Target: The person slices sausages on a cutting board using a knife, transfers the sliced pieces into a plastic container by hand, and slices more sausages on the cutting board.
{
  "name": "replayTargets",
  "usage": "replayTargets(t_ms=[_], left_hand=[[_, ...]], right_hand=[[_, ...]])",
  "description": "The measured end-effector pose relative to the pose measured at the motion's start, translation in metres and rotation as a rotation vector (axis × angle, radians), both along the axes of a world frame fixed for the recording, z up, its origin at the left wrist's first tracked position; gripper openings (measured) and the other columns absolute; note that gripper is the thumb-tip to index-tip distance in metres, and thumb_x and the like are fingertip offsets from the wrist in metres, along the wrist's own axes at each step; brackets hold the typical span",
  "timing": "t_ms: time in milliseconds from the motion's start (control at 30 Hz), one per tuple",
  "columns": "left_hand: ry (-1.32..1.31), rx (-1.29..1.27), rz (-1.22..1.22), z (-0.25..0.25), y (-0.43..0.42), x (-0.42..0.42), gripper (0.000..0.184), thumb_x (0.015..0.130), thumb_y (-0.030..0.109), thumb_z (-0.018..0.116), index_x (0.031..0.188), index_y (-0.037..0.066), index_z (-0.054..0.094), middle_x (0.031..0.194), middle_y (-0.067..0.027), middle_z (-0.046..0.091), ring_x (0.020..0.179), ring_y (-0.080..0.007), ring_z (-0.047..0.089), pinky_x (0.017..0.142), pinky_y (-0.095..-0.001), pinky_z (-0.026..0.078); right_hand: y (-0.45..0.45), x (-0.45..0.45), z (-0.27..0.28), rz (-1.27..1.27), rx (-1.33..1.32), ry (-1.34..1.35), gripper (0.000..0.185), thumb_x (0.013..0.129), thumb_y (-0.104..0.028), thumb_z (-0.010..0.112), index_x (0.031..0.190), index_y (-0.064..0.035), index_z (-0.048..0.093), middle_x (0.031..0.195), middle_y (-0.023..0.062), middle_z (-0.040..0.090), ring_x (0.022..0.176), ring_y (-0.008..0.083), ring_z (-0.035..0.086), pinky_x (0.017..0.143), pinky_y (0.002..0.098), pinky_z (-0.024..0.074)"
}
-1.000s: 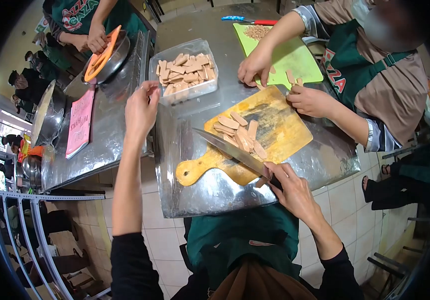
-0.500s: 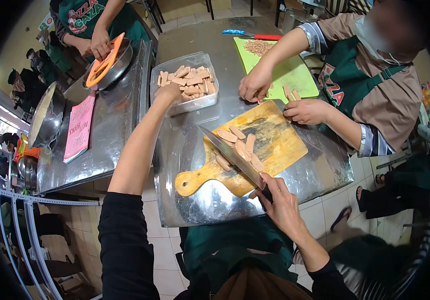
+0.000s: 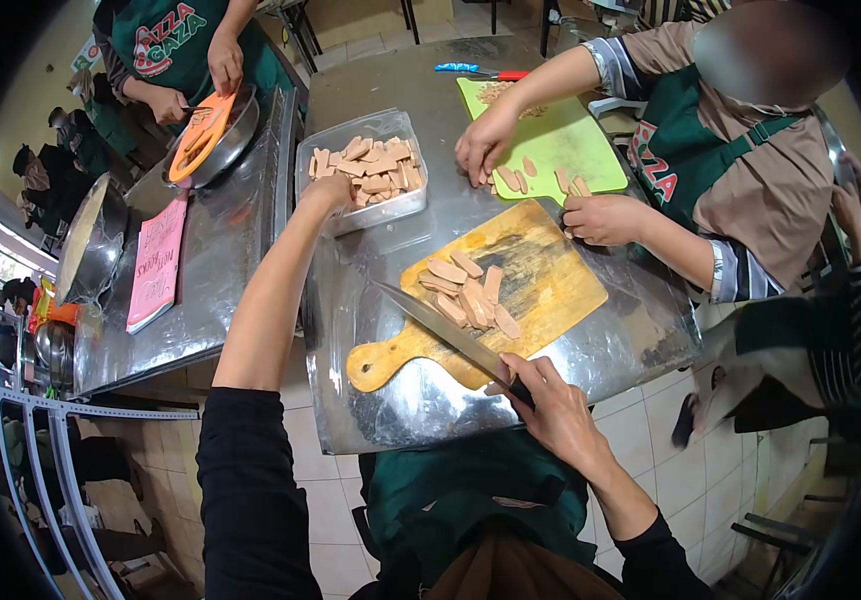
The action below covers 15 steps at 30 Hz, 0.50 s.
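My right hand [image 3: 554, 408] is closed round the black handle of a large kitchen knife [image 3: 446, 328]. The blade points up and left, over the near side of a wooden cutting board [image 3: 571, 270]. Beside the blade lies a small heap of pinkish-brown sausage pieces [image 3: 476, 298]. My left hand [image 3: 327, 193] reaches to the near left corner of a clear plastic tub [image 3: 391, 212], against the many sausage pieces [image 3: 379, 165] inside. Its fingers are mostly hidden by the back of the hand.
Across the table, a co-worker's hands [image 3: 489, 145] work at a green cutting board [image 3: 551, 150] holding chopped bits and sausage pieces. A red-handled knife [image 3: 513, 75] lies behind it. At left, another person holds an orange cutting board [image 3: 201, 137] over a metal bowl [image 3: 243, 140]; a pink book [image 3: 158, 262] lies nearby.
My knife has shifted slightly left and down, off the sausage heap. My left hand stays at the tub. The co-worker's hand has moved back, showing pieces on the green board; the orange board has tilted.
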<state>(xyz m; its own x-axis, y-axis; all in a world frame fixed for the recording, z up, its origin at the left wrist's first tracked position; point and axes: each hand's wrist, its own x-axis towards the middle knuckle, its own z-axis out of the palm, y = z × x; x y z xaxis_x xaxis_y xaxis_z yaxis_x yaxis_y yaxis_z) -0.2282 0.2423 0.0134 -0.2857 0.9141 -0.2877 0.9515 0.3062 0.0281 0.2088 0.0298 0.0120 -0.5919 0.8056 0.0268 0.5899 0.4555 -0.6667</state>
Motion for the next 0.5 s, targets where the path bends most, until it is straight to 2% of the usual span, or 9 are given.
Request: replayTargets(t_ms=[200,267,367,433,467,500], left_hand=[[-0.02,-0.04,-0.006,-0.008,0.005,-0.006,0.034,0.074,0.024,0.082,0.104,0.009,0.073,0.099,-0.013,0.074,0.093,-0.0265,0.07,0.081,-0.0365,0.054],[-0.039,-0.031,-0.009,-0.009,0.004,-0.011,0.034,0.075,0.025,0.081,0.104,0.009,0.073,0.097,-0.014,0.074,0.091,-0.0262,0.07,0.079,-0.0364,0.054],[-0.039,0.107,-0.023,-0.035,0.01,-0.032,0.034,0.076,0.029,0.081,0.099,0.006,0.072,0.093,-0.0154,0.073,0.087,-0.0261,0.069,0.076,-0.0365,0.053],[-0.1,0.115,-0.002,-0.01,-0.006,-0.012,0.044,0.074,0.039,0.082,0.1,0.006,0.071,0.099,-0.0174,0.073,0.095,-0.0307,0.069,0.082,-0.039,0.054],[-0.13,0.12,0.008,0.0,-0.013,-0.003,0.048,0.073,0.043,0.083,0.101,0.006,0.071,0.103,-0.0184,0.073,0.099,-0.0329,0.069,0.086,-0.0402,0.054],[-0.12,0.153,-0.02,-0.002,-0.015,-0.003,0.046,0.074,0.043,0.083,0.096,0.005,0.07,0.097,-0.017,0.072,0.093,-0.0306,0.069,0.081,-0.0392,0.053]], right_hand=[[0.0,0.006,0.0,0.049,-0.119,0.095,0.058,0.086,-0.006,0.071,0.139,-0.0154,0.051,0.101,0.0164,0.061,0.089,0.0395,0.065,0.076,0.046,0.0536],[0.002,0.011,0.004,0.058,-0.15,0.153,0.052,0.087,-0.009,0.071,0.136,-0.0117,0.055,0.103,0.0173,0.064,0.091,0.0375,0.065,0.078,0.043,0.0534],[0.01,0.016,0.018,0.003,-0.177,0.241,0.046,0.089,-0.011,0.072,0.132,-0.0061,0.058,0.107,0.0188,0.067,0.092,0.0341,0.066,0.08,0.0395,0.0531],[0.02,0.013,0.029,-0.133,-0.289,0.259,0.043,0.09,-0.012,0.071,0.129,-0.0014,0.06,0.111,0.0205,0.068,0.093,0.0301,0.067,0.083,0.0366,0.0527],[0.027,0.012,0.03,-0.152,-0.217,0.27,0.043,0.09,-0.012,0.071,0.13,-0.0028,0.059,0.109,0.0209,0.068,0.093,0.0283,0.067,0.083,0.035,0.0525],[0.035,0.01,0.032,-0.173,-0.225,0.249,0.044,0.09,-0.012,0.07,0.131,-0.0032,0.058,0.109,0.0213,0.068,0.095,0.0304,0.068,0.085,0.036,0.0526]])
